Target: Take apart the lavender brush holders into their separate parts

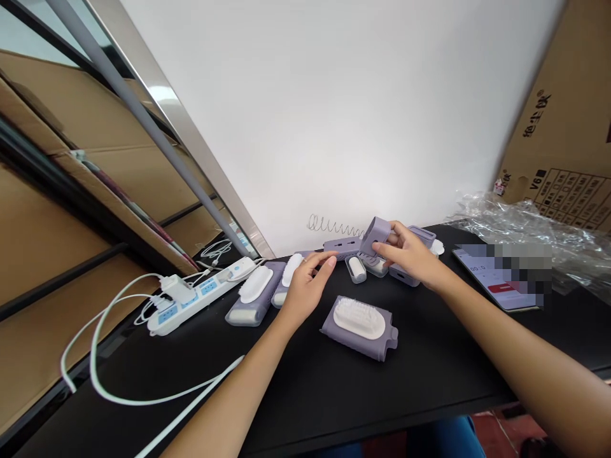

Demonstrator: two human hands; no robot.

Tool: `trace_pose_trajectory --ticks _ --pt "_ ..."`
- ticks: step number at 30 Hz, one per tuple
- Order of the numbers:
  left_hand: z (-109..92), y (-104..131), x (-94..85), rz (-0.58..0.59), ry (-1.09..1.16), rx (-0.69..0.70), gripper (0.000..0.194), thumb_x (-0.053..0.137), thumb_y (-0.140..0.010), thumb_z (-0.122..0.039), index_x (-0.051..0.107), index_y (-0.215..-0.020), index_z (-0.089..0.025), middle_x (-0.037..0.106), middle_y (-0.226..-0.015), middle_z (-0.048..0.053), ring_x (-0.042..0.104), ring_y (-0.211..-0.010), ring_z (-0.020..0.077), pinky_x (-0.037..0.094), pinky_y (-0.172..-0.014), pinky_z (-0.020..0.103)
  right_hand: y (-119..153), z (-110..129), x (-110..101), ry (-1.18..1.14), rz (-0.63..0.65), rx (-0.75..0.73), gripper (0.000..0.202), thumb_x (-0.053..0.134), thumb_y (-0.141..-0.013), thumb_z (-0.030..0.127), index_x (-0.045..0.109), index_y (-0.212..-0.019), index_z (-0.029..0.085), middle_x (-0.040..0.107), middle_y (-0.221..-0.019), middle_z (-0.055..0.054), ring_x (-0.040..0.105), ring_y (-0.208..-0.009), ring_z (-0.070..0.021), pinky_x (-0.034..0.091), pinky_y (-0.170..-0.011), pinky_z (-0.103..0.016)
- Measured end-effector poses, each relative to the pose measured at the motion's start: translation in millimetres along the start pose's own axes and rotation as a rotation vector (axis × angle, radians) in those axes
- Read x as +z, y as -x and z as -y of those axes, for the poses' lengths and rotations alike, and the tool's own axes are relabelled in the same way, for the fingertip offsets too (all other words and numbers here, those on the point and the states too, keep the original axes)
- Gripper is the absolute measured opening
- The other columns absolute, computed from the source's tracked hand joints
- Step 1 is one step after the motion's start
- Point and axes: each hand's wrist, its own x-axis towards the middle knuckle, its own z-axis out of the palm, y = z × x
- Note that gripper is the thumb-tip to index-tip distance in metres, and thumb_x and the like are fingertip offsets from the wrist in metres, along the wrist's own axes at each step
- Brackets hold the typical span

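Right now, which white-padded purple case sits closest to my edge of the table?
The purple case lying alone, tab pointing right; the others lie farther back, nearer the wall.

Phone [496, 280] pixelated on right side. Right hand [409, 251] partly hidden behind purple shell [374, 234]. Carton [568, 121] cut off at right edge.

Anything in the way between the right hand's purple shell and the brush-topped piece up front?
Yes: in this view, a small white-topped piece lies between the purple shell in the right hand and the brush-topped piece. The shell looks raised, so it probably clears; exact height can't be told.
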Motion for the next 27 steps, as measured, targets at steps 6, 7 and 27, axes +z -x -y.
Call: trace_pose_trajectory --ticks 6,7,27 --pt "-15.0 6.6 9.6 -0.027 0.437 -0.130 0.042 0.075 -0.090 -0.055 0.079 -0.119 -0.025 0.079 -0.119 0.007 0.070 -0.114 0.0243 0.053 -0.099 0.035 10.0 -8.4 26.4 -0.097 0.222 -0.034 0.038 0.078 -0.090 0.038 0.055 -0.117 0.025 0.076 -0.116 -0.005 0.071 -0.102 -0.0202 0.055 -0.083 -0.033" --pt "-16.0 7.1 11.0 -0.032 0.481 -0.138 0.040 0.078 -0.088 -0.053 0.080 -0.116 -0.025 0.079 -0.117 0.007 0.071 -0.112 0.0235 0.053 -0.099 0.035 10.4 -9.8 27.8 -0.106 0.236 -0.040 0.039 0.079 -0.089 0.039 0.055 -0.117 0.025 0.076 -0.115 -0.005 0.071 -0.103 -0.0203 0.056 -0.086 -0.034" --pt "-21.2 4.3 16.5 -0.175 0.658 -0.103 0.025 0.088 -0.082 -0.041 0.079 -0.097 -0.023 0.078 -0.106 0.002 0.071 -0.096 0.0146 0.052 -0.075 0.023 3.7 -14.3 23.4 0.020 0.245 -0.195 0.040 0.080 -0.089 0.045 0.059 -0.116 0.023 0.073 -0.113 -0.006 0.070 -0.105 -0.0226 0.059 -0.087 -0.037"
